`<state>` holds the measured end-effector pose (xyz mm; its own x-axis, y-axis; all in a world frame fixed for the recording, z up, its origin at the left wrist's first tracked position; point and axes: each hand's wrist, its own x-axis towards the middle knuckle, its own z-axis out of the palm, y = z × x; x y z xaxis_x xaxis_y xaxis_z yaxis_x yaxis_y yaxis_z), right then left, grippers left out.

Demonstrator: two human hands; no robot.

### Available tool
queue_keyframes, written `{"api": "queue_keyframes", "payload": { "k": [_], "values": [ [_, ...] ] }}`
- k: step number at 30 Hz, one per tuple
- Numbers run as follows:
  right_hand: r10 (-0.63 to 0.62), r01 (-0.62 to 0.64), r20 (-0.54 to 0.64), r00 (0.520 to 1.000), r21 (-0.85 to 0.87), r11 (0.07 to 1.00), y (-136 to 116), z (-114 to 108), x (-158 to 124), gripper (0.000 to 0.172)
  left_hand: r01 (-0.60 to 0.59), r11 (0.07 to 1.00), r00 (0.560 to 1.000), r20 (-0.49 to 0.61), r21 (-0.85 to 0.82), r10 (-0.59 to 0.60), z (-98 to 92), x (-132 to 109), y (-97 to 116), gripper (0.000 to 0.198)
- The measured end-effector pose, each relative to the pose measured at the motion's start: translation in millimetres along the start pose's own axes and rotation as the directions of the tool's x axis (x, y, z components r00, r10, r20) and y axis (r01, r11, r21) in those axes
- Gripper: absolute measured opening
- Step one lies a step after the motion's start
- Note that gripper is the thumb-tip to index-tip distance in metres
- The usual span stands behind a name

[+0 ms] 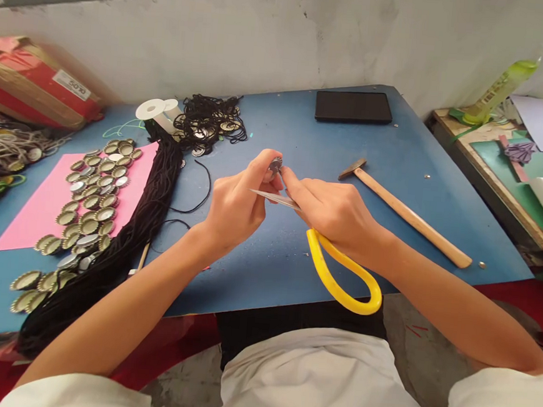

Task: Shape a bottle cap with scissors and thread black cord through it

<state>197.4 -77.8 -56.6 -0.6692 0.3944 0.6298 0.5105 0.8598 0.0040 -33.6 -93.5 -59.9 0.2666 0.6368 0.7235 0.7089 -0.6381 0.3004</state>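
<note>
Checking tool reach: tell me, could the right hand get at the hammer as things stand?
Probably yes, once freed. The hammer lies on bare blue table just beside the right hand, nothing between them, but that hand's grip is on the yellow-handled scissors.

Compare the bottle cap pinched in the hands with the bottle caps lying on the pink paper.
The single metal bottle cap is pinched above the blue table by the left hand and right hand; the loose metal bottle caps lie crowded on the pink paper sheet. Both are round and crimped.
</note>
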Motion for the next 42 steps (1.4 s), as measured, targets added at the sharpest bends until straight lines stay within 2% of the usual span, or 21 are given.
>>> {"api": "queue_keyframes", "payload": {
  "k": [3, 6, 13, 17, 19, 25, 28, 31, 33, 35, 39, 42],
  "values": [
    [-0.079, 0.079, 0.012, 0.997, -0.124, 0.989, 6, -3, 0, 0.043, 0.009, 1.0, 0.999, 0.048, 0.024, -0.01, -5.3, 4, 3, 0.036],
    [-0.067, 0.067, 0.001, 0.998, -0.083, 0.994, 11, 2, 0, 0.042, 0.024, 0.999, 0.999, 0.035, -0.025, -0.023, -4.6, 7, 6, 0.031],
    [0.125, -0.125, 0.012, 0.992, 0.209, 0.97, 5, 16, 1, 0.041, 0.156, 0.978, 0.98, -0.106, -0.136, -0.171, 12.5, 0, 22, 0.027],
    [0.256, -0.239, -0.007, 0.967, 0.336, 0.911, -2, 19, 5, 0.038, 0.298, 0.921, 0.948, -0.039, -0.251, -0.317, 17.2, -5, 29, 0.027],
    [0.304, -0.279, 0.002, 0.953, 0.403, 0.872, -6, 16, 7, 0.037, 0.333, 0.894, 0.935, -0.018, -0.298, -0.354, 18.1, -6, 31, 0.028],
    [0.405, -0.412, 0.14, 0.904, 0.54, 0.734, -16, -4, 12, 0.035, 0.376, 0.871, 0.916, -0.016, -0.316, -0.401, 21.3, -5, 33, 0.03],
    [0.383, -0.384, 0.102, 0.918, 0.472, 0.794, -12, 0, 10, 0.036, 0.335, 0.898, 0.935, -0.019, -0.286, -0.355, 20.4, -2, 31, 0.025],
    [0.273, -0.248, -0.04, 0.961, 0.304, 0.92, -5, 11, 5, 0.041, 0.304, 0.917, 0.944, -0.052, -0.258, -0.327, 17.3, 2, 29, 0.015],
    [0.188, -0.163, -0.114, 0.975, 0.2, 0.966, -2, 17, 2, 0.044, 0.319, 0.912, 0.937, -0.056, -0.259, -0.344, 15.2, 3, 27, 0.012],
    [0.137, -0.122, -0.141, 0.98, 0.112, 0.986, 0, 19, 0, 0.045, 0.321, 0.912, 0.939, -0.039, -0.254, -0.341, 13.4, 5, 25, 0.01],
    [0.041, -0.048, -0.151, 0.988, -0.039, 0.998, 1, 16, -1, 0.047, 0.238, 0.96, 0.969, -0.025, -0.15, -0.245, 7.9, 9, 22, 0.013],
    [0.006, -0.019, -0.152, 0.988, -0.087, 0.996, 3, 14, 0, 0.046, 0.189, 0.979, 0.981, -0.019, -0.075, -0.191, 1.6, 13, 21, 0.021]
  ]
}}
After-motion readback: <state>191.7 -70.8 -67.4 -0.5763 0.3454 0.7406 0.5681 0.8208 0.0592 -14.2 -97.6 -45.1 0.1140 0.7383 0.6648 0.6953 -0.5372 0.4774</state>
